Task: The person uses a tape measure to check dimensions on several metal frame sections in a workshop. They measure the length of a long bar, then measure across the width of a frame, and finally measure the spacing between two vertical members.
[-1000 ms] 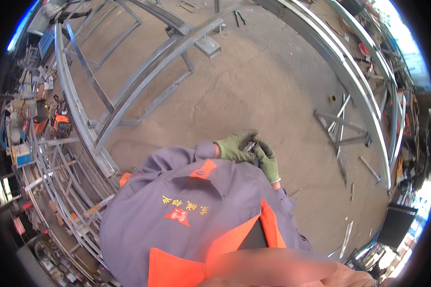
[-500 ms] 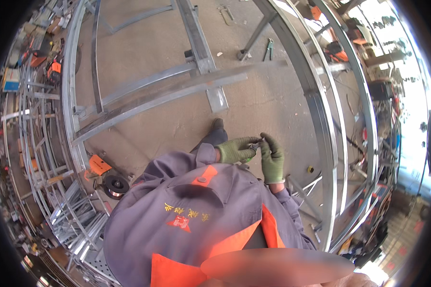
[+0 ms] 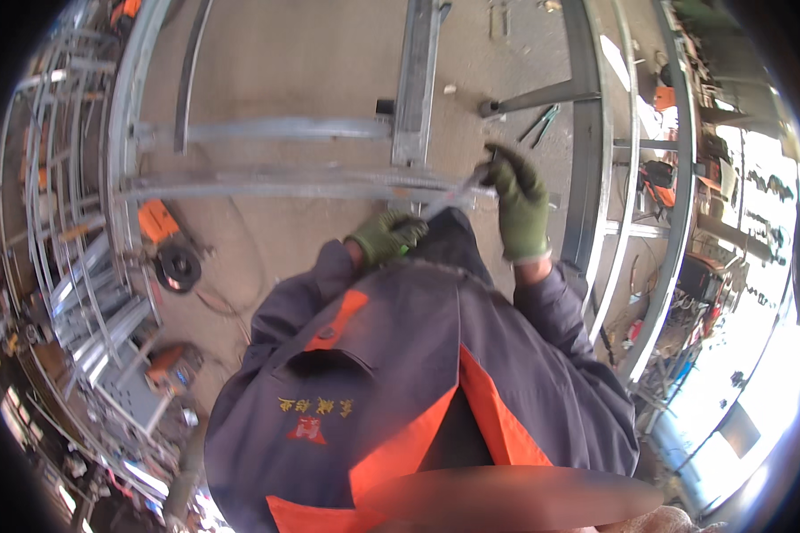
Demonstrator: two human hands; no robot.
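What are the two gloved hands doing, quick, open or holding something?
Left hand: closed around what looks like a tape measure.
Right hand: seems closed, fingers pinching the pale blade near its end.

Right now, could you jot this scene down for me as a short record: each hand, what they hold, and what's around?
Left hand: green-gloved, closed around a small object with a green part, likely a tape measure
Right hand: green-gloved, farther forward, fingers pinching the end of a pale strip
Strip: slants between both hands, blurred
Ahead: grey metal frame
Floor, right: plier-like tool with green handles
Floor, left: black spool
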